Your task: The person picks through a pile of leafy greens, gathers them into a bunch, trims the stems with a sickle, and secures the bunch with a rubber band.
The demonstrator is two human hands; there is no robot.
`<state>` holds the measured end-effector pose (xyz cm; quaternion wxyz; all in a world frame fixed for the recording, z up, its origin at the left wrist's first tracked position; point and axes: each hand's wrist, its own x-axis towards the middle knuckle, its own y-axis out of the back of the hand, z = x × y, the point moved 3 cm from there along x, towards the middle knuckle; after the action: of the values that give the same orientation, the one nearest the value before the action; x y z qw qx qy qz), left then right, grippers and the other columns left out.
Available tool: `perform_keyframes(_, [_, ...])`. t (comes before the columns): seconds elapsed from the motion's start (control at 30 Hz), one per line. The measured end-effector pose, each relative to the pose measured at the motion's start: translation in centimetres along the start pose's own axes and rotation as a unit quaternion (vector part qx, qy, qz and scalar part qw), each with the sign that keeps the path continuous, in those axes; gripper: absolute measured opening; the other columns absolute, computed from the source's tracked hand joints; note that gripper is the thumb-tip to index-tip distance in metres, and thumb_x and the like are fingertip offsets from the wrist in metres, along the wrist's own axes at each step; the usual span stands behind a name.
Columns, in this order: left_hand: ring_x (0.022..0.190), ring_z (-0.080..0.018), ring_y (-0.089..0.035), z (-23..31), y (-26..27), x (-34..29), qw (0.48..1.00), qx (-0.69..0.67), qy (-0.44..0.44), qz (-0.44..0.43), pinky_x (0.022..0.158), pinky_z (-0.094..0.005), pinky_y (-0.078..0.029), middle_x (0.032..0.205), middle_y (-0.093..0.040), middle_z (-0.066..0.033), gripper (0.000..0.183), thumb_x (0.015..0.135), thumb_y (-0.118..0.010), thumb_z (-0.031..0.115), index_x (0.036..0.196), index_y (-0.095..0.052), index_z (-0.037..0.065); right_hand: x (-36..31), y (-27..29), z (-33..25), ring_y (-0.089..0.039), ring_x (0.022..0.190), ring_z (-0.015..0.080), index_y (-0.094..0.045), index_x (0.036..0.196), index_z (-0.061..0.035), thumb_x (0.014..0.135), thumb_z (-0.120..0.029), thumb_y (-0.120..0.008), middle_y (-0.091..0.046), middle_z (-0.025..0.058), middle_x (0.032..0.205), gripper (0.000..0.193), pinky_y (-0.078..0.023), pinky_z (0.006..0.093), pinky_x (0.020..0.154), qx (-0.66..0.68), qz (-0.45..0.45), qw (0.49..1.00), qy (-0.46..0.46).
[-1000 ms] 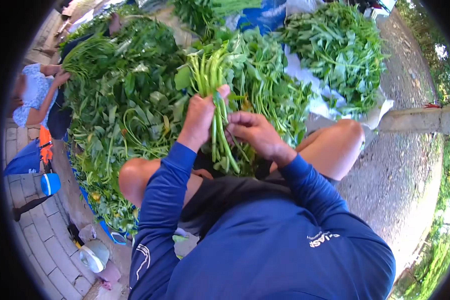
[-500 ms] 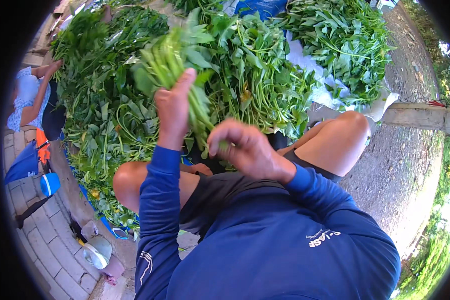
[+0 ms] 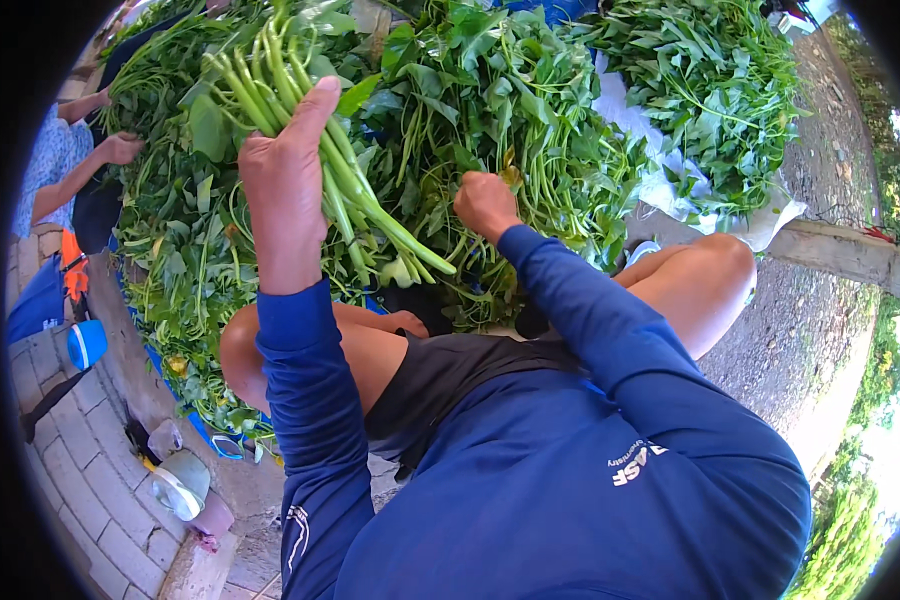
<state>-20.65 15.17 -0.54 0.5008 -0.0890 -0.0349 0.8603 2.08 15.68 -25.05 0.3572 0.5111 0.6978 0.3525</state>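
Head view, with twelve o'clock at its top: we find the left hand [image 3: 288, 190] at ten o'clock from the centre, thumb and fingers closed firmly round a bunch of green stems [image 3: 350, 185]. The cut-looking ends fan out both above the fist, toward eleven o'clock, and below it, toward four to five; we make out no tie round them. The right hand [image 3: 485, 205] is near half past twelve, by the middle heap of leafy greens [image 3: 530, 90], with its fingers curled; the tips are hidden, so we cannot tell whether it is closed on a stem or loose. As for progress, we judge that only this one handful is gathered, its ends uneven. Much lies loose: the middle heap at twelve to one, the left heap [image 3: 185, 170] at ten, and the right heap [image 3: 700, 90] between one and two, beside a pale sheet [image 3: 630, 110] that shows along its edge. A co-worker's hand [image 3: 122, 148] is at ten, by the left heap's outer edge. By our reading, most of the greens are ungathered.
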Motion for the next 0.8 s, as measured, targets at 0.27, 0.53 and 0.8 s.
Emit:
perform_keyframes(0.27, [0.076,-0.0057,-0.061,0.2,0.0,-0.2,1.000,0.010,-0.004,-0.021,0.070,-0.0245,-0.048,0.088,-0.072,0.0017,0.018,0.094,-0.082,0.019,0.104,-0.079,0.005,3.4,-1.7,4.9,-0.070,0.098,0.0483,-0.075,0.096,-0.0015,0.087,-0.025,-0.065,-0.073,0.0294,0.100,0.027,-0.056,0.0557,0.089,-0.026,-0.001,0.985,-0.172])
perform_keyframes(0.53, [0.073,-0.0047,-0.058,0.9,1.7,-0.6,1.000,0.008,0.017,-0.020,0.067,-0.0246,-0.045,0.086,-0.070,0.0031,0.018,0.094,-0.082,0.020,0.102,-0.079,0.004,0.6,8.8,2.0,-0.062,0.084,0.0048,-0.067,0.119,-0.0065,0.095,-0.013,-0.078,-0.069,-0.0009,0.101,0.027,-0.047,0.0215,0.067,0.514,-0.220,0.806,-0.194])
perform_keyframes(0.8, [0.079,-0.0046,-0.059,0.3,-0.3,-0.5,0.997,0.010,0.038,-0.061,0.074,-0.0240,-0.046,0.092,-0.072,0.0035,0.019,0.094,-0.082,0.021,0.105,-0.079,0.005,-3.5,21.7,2.6,-0.071,0.088,0.0100,-0.068,0.130,-0.0007,0.102,-0.018,-0.070,-0.074,0.0019,0.103,0.032,-0.060,0.0265,0.078,0.648,-0.219,0.721,-0.111])
